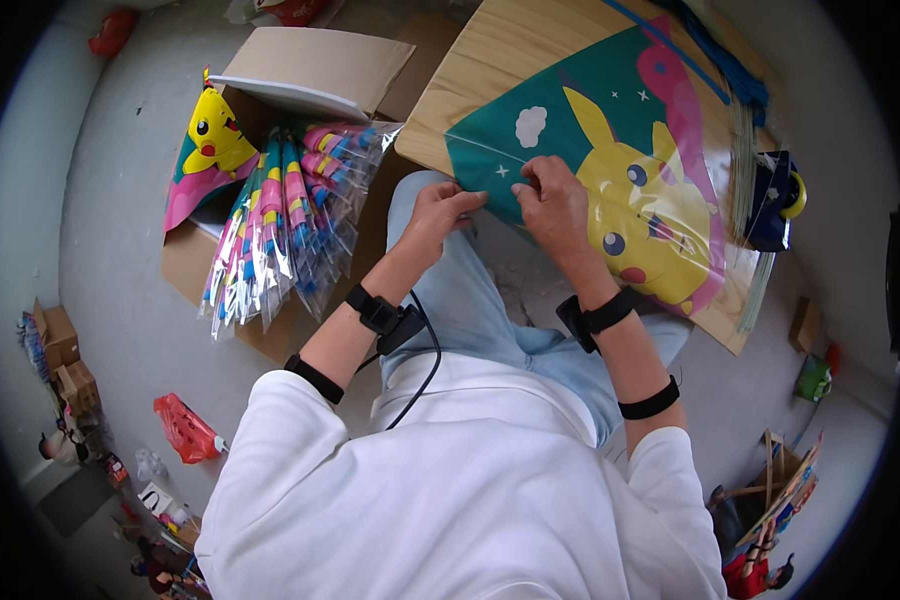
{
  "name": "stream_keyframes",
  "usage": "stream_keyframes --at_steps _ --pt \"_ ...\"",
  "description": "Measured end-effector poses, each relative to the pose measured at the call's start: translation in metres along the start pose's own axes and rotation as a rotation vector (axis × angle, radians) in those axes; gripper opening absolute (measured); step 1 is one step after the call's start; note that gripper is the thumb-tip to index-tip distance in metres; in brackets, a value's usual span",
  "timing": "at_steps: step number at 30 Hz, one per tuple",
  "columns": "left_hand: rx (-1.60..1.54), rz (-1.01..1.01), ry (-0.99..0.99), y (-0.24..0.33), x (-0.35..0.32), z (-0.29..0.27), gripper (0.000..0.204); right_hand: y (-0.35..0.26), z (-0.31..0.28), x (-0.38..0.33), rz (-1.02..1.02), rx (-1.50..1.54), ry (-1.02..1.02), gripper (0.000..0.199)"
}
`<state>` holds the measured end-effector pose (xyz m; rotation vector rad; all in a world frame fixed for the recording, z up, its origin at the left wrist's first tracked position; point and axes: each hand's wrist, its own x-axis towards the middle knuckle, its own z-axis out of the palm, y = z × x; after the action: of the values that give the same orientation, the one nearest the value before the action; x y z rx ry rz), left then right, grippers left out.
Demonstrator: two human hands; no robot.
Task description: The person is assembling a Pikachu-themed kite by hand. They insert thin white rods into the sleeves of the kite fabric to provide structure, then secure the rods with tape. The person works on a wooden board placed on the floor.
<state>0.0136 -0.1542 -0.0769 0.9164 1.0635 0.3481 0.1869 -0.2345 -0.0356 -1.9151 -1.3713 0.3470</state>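
Observation:
A kite (590,150), green with a pink border and a large yellow cartoon animal, lies spread over a wooden table (500,50). Its near left edge reaches out over my lap. At that edge my left hand (442,215) is closed, thumb and forefinger together on the kite's green sheet. My right hand (555,205) is a short way to the right, over the sheet, with thumb and fingers pinched. What sits in that pinch is too small to make out. A fine pale line runs across the green sheet toward the right fingertips.
Left of my legs, an open cardboard box (315,60) holds several rolled kites (290,200) in clear sleeves; another printed kite (215,140) leans there. Thin rods (745,170) and blue strips (745,90) lie along the table's right side. A red bag (185,428) rests on the floor.

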Motion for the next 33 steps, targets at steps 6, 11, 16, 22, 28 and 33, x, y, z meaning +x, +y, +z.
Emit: stream_keyframes --at_steps 6,11,16,22,28,33 --pt "-0.005 -0.078 -0.156 -0.011 0.001 -0.004 0.025 0.004 -0.028 -0.066 0.051 -0.074 -0.227 0.014" --pt "-0.063 -0.161 -0.282 -0.024 0.004 -0.001 0.032 0.074 -0.074 -0.146 0.972 0.311 -0.455 0.047" --pt "-0.012 -0.347 -0.451 -0.014 -0.021 0.01 0.035 0.126 -0.078 -0.199 1.356 1.032 0.096 0.085" --pt "-0.175 -0.259 -0.557 0.01 -0.046 0.02 0.031 0.129 -0.069 -0.195 1.12 1.523 0.177 0.081" --pt "-0.263 -0.198 -0.591 0.025 -0.058 0.021 0.028 0.13 -0.082 -0.2 1.234 1.577 0.145 0.06" --pt "-0.071 -0.059 -0.577 0.018 -0.052 0.006 0.03 0.103 -0.126 -0.209 1.004 1.368 0.168 0.051"
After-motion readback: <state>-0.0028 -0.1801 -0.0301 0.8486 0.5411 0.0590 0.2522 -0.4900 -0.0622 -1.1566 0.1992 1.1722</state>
